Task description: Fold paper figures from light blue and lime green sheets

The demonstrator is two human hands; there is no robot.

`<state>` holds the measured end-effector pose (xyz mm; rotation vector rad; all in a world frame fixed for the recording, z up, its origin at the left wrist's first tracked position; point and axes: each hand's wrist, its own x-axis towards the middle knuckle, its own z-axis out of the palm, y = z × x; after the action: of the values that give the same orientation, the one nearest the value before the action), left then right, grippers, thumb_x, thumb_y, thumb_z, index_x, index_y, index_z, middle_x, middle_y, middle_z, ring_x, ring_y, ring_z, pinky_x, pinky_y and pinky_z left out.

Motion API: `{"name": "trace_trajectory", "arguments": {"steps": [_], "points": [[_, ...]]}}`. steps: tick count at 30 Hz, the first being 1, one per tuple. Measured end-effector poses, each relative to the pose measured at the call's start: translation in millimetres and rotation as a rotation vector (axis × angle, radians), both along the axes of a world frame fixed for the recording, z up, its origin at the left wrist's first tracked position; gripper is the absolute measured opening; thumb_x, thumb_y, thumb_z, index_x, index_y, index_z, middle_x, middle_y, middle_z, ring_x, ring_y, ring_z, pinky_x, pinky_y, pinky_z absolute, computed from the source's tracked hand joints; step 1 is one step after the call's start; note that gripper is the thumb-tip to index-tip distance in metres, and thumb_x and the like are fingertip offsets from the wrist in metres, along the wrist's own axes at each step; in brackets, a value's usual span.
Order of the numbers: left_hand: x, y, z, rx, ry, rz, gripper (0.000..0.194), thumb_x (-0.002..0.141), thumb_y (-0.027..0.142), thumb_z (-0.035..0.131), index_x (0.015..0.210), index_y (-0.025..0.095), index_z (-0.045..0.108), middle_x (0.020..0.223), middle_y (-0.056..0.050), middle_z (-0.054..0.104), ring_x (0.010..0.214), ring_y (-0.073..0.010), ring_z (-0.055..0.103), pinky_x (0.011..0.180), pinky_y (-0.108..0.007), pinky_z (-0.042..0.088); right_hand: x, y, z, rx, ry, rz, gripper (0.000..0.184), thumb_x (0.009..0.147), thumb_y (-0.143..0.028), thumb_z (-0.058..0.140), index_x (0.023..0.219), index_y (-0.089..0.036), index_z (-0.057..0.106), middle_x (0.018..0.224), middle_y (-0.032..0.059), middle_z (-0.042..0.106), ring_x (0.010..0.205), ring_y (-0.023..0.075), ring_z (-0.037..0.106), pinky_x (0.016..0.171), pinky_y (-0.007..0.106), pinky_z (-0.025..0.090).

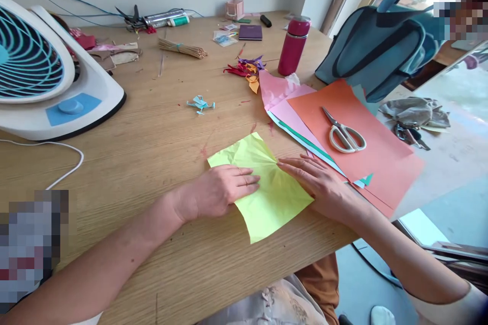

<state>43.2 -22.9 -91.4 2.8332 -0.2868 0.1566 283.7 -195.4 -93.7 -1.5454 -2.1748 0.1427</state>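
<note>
A creased sheet of yellow-green paper (272,208) lies on the wooden table in front of me, its far edge a little raised and wrinkled. My left hand (224,190) rests on the paper's left side, fingers stretched out across it. On the right edge lies my right hand (314,177), with its fingers flat and the tips near the creases. Neither hand grips anything. Just beyond the right hand, scissors (346,137) with pale handles lie on a stack of coloured paper (385,167), orange on top. A small folded light-blue paper piece (201,104) sits farther back.
A white fan (87,106) stands at the left, its cable on the table. Behind are a bundle of thin sticks (183,48), coloured paper scraps (247,68), a purple booklet (250,32) and a magenta bottle (294,45). At right stand a blue-grey bag (373,51) and keys (409,134).
</note>
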Motion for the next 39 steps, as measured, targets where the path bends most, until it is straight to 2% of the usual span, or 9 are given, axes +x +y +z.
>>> {"name": "trace_trajectory", "arguments": {"steps": [2,6,9,13,21,26,32,36,39], "points": [[-2,-12,0.9,0.011,0.011,0.059,0.052,0.082,0.003,0.045,0.132,0.012,0.059,0.136,-0.015,0.060,0.131,-0.0308,0.053,0.105,-0.046,0.047,-2,-17,0.4,0.035,-0.113,-0.028,0.065,0.086,-0.003,0.050,0.148,-0.021,0.042,0.138,0.0126,0.059,0.127,0.0285,0.055,0.107,0.054,0.044],[-3,-33,13.9,0.016,0.063,0.180,0.051,0.081,0.000,0.045,0.128,0.011,0.061,0.129,-0.016,0.065,0.124,-0.0281,0.059,0.105,-0.041,0.048,-10,-40,-4.8,0.091,-0.182,-0.069,0.056,0.094,-0.014,0.054,0.147,-0.023,0.042,0.136,0.0105,0.062,0.125,0.0285,0.056,0.101,0.050,0.045],[-3,-45,26.7,-0.028,0.142,0.263,0.043,0.087,0.008,0.046,0.126,0.013,0.062,0.121,-0.015,0.069,0.118,-0.0277,0.063,0.099,-0.041,0.052,-16,-41,-8.6,0.073,-0.141,-0.052,0.048,0.096,-0.014,0.050,0.143,-0.022,0.046,0.131,0.0090,0.065,0.119,0.0250,0.060,0.100,0.047,0.044],[-5,-56,37.3,-0.080,0.233,0.320,0.038,0.086,0.006,0.044,0.115,0.018,0.067,0.117,-0.011,0.069,0.108,-0.0255,0.066,0.090,-0.039,0.055,-20,-35,-12.4,0.028,-0.044,-0.087,0.035,0.096,-0.013,0.047,0.127,-0.022,0.059,0.127,0.0080,0.068,0.113,0.0223,0.064,0.101,0.046,0.044],[20,-54,53.7,-0.195,0.281,0.364,0.015,0.090,0.020,0.052,0.096,0.020,0.065,0.093,-0.006,0.070,0.085,-0.0228,0.067,0.074,-0.033,0.051,-22,-33,-14.0,0.015,0.144,-0.185,0.025,0.094,-0.013,0.049,0.108,-0.023,0.066,0.117,0.0068,0.071,0.102,0.0213,0.066,0.096,0.043,0.049],[31,-37,41.4,-0.248,0.169,0.453,0.024,0.091,0.018,0.048,0.067,0.019,0.054,0.068,0.000,0.061,0.064,-0.0151,0.056,0.061,-0.028,0.039,-21,-31,-14.5,-0.026,0.224,-0.304,0.016,0.095,-0.019,0.051,0.097,-0.023,0.067,0.113,0.0071,0.069,0.099,0.0209,0.065,0.086,0.038,0.052],[35,-21,28.2,-0.332,0.158,0.689,0.029,0.088,0.035,0.058,0.064,0.020,0.049,0.049,0.006,0.044,0.045,-0.0097,0.037,0.049,-0.026,0.025,-21,-31,-16.2,-0.030,0.253,-0.477,0.014,0.094,-0.026,0.057,0.084,-0.021,0.064,0.111,0.0085,0.064,0.097,0.0218,0.063,0.080,0.038,0.052],[38,-19,26.1,-0.336,0.168,0.717,0.040,0.091,0.032,0.051,0.056,0.019,0.037,0.049,0.006,0.036,0.046,-0.0090,0.034,0.049,-0.027,0.022,-20,-30,-17.7,-0.029,0.218,-0.509,0.015,0.094,-0.029,0.057,0.082,-0.022,0.063,0.112,0.0094,0.063,0.098,0.0240,0.062,0.080,0.041,0.052],[38,-18,22.5,-0.325,0.173,0.701,0.036,0.087,0.027,0.055,0.055,0.019,0.040,0.059,0.003,0.044,0.055,-0.0107,0.042,0.053,-0.026,0.028,-21,-29,-18.8,-0.020,0.204,-0.528,0.015,0.093,-0.030,0.058,0.082,-0.022,0.062,0.112,0.0100,0.063,0.098,0.0250,0.061,0.081,0.043,0.052]]}}
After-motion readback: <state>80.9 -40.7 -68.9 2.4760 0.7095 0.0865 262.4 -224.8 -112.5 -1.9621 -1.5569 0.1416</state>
